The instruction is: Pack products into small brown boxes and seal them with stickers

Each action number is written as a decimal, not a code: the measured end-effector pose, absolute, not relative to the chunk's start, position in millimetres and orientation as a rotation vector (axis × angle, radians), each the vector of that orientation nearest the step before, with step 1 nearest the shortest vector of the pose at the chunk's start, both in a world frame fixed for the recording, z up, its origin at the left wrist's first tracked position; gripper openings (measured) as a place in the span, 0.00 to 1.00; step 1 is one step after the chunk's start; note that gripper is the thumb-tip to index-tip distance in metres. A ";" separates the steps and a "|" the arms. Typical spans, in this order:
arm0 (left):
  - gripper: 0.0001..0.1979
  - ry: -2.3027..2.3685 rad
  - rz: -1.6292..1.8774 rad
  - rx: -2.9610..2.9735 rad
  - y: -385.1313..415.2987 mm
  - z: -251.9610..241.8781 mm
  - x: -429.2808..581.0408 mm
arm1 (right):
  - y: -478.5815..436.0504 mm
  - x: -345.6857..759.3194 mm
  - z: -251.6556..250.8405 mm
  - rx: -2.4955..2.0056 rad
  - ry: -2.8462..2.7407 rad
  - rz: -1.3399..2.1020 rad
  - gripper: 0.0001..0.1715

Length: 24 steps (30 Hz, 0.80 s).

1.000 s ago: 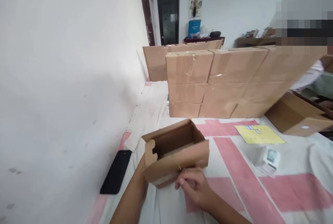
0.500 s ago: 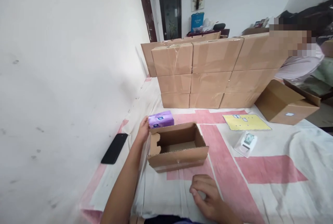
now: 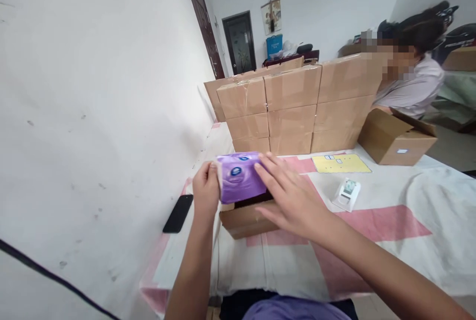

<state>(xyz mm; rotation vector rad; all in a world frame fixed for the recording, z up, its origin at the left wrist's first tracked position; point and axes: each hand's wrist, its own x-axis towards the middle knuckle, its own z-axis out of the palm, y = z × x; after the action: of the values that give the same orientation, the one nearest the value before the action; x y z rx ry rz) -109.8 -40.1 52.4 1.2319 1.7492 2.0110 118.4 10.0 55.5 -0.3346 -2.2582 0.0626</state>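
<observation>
A purple tissue pack (image 3: 243, 181) with dark blue logos is held up over an open cardboard box (image 3: 247, 223). My left hand (image 3: 206, 186) grips the pack's left end, thumb on top. At the right end, my right hand (image 3: 286, 193) touches the pack with its fingers stretched out, the thumb apart and lower, over the box's near wall. The pack and my right hand cover most of the box's opening, so its inside is largely hidden.
Taped cardboard boxes (image 3: 290, 107) form a stacked wall behind. A black phone (image 3: 178, 213) lies left, near the white wall. To the right are a yellow sheet (image 3: 340, 163), a small white device (image 3: 347, 194), another open carton (image 3: 396, 141) and a person (image 3: 420, 87).
My left hand has lifted the tissue pack from behind the box to above it, nearer me. My right hand has come up from the tabletop to the pack, its curled fingers now extended.
</observation>
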 end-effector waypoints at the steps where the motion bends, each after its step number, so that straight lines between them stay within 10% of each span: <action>1: 0.13 1.797 1.958 1.263 -41.6 49.5 -100.0 | 9.0 109.5 55.8 -0.319 -2.298 0.051 0.51; 10: 0.15 1.878 1.624 1.226 -47.2 10.9 -124.7 | 47.2 97.2 58.0 -0.422 -2.185 0.434 0.62; 16: 0.39 1.944 1.238 1.240 -42.1 4.5 -140.9 | 61.1 99.9 54.7 -0.295 -2.274 0.605 0.60; 24: 0.46 1.734 0.988 1.307 -45.3 15.5 -148.1 | 45.7 100.1 63.5 -0.189 -2.380 0.658 0.60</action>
<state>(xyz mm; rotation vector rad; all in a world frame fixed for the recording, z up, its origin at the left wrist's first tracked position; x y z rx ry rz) -148.1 -45.3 15.5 1.3075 1.7340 0.9884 100.1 45.7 63.5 -0.1892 -2.3804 0.6583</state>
